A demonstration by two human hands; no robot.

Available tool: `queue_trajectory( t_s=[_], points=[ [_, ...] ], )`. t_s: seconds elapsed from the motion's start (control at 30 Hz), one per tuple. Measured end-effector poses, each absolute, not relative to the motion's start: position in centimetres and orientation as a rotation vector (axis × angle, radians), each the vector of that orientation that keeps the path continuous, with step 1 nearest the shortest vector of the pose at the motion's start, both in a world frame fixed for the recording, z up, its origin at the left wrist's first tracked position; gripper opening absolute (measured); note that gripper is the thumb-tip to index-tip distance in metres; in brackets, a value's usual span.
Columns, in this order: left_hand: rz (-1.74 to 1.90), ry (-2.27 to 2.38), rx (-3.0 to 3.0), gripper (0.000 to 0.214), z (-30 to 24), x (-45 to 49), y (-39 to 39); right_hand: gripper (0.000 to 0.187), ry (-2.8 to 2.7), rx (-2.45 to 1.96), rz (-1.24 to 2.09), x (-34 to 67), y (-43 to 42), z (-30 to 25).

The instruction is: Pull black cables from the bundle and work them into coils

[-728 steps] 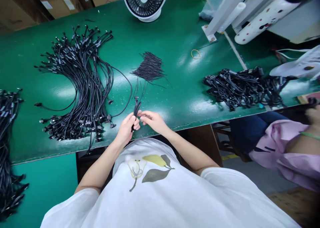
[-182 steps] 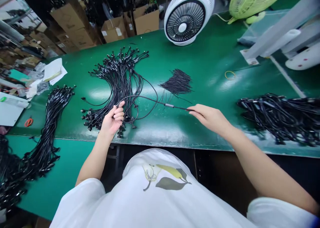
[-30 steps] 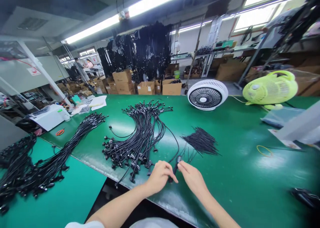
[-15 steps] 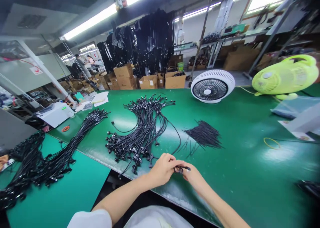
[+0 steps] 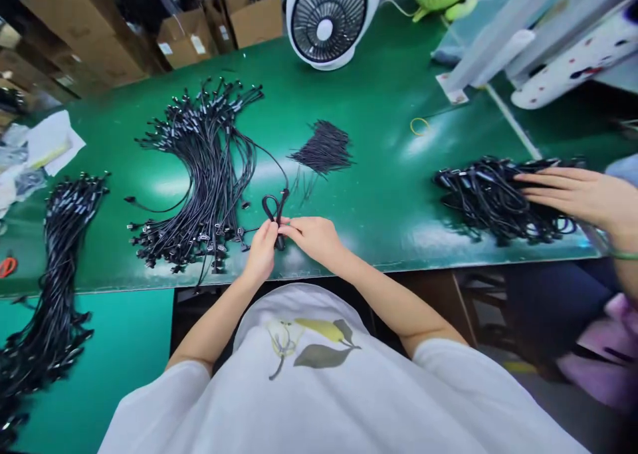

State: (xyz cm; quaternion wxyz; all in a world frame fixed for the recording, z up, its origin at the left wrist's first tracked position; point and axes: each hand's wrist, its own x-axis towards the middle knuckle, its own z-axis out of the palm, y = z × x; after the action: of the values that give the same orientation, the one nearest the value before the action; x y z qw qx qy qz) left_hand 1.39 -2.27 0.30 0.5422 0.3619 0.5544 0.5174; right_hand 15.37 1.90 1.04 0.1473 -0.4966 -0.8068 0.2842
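Note:
Close to the table's front edge, my left hand [image 5: 262, 249] and my right hand [image 5: 315, 238] meet around a black cable [image 5: 269, 205] folded into a small loop. Both hands have their fingers closed on it, and the loop sticks up above them. Whether a tie is also between the fingers, I cannot make out. Just left of my hands lies a wide bunch of black cables [image 5: 207, 168] with plugs at both ends. A small pile of thin black ties [image 5: 325, 148] rests beyond my right hand.
At the right a co-worker's hand [image 5: 573, 191] rests on a heap of coiled black cables [image 5: 498, 201]. Another cable bundle [image 5: 64, 241] hangs over the left side. A white fan [image 5: 326, 25] stands at the back, with a yellow ring [image 5: 419, 126] to its right.
My view has swung down and to the right, bringing the co-worker's hand and coiled cables into sight. The cable in my hands now shows as an upright loop.

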Motion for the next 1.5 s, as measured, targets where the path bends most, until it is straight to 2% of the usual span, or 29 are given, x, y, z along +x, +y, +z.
queue_trajectory(
  t_s=[0.07, 0.13, 0.23, 0.33, 0.43, 0.5, 0.77, 0.97, 1.17, 1.33, 1.5],
  points=[
    [1.187, 1.286, 0.869, 0.038, 0.8, 1.6, -2.4, 0.055, -2.284, -1.482, 0.852, 16.1, 2.0, 0.9],
    [1.119, 1.251, 0.896, 0.036, 1.3, 1.6, -2.4, 0.052, -2.234, -1.439, 0.690, 17.0, 2.0, 1.0],
    [1.011, 1.218, 0.913, 0.031, 1.7, 1.3, -1.9, 0.044, -2.286, -1.156, 0.290, 18.3, 2.2, 1.5],
    [0.818, 1.187, 0.991, 0.028, 1.8, 0.9, -1.6, 0.046, -2.549, -0.804, 0.126, 19.0, 3.1, 1.7],
    [0.626, 1.145, 1.062, 0.027, 1.9, 0.5, -1.9, 0.058, -2.819, -0.726, 0.176, 19.5, 3.8, 1.1],
    [0.568, 1.103, 1.041, 0.034, 2.0, 0.1, -2.3, 0.064, -2.924, -0.779, 0.249, 19.9, 3.6, 0.4],
    [0.761, 1.170, 1.014, 0.062, 1.6, -0.9, -3.0, 0.072, -2.718, -1.166, 0.314, 22.0, 1.8, -1.2],
    [0.796, 1.257, 1.145, 0.051, 1.3, 0.0, -2.7, 0.069, -2.678, -1.180, 0.240, 21.5, 0.3, -0.9],
    [0.772, 1.185, 1.349, 0.049, 3.1, -0.5, -2.7, 0.051, -2.704, -1.167, 0.079, 21.1, -0.7, -0.9],
    [0.666, 1.395, 1.671, 0.038, 3.7, -0.8, -2.1, 0.047, -2.697, -1.019, -0.039, 20.9, -0.4, -1.3],
    [0.825, 1.603, 1.774, 0.038, 2.6, 0.1, -1.4, 0.047, -2.617, -1.114, -0.041, 19.8, -0.8, -0.9]
  ],
)
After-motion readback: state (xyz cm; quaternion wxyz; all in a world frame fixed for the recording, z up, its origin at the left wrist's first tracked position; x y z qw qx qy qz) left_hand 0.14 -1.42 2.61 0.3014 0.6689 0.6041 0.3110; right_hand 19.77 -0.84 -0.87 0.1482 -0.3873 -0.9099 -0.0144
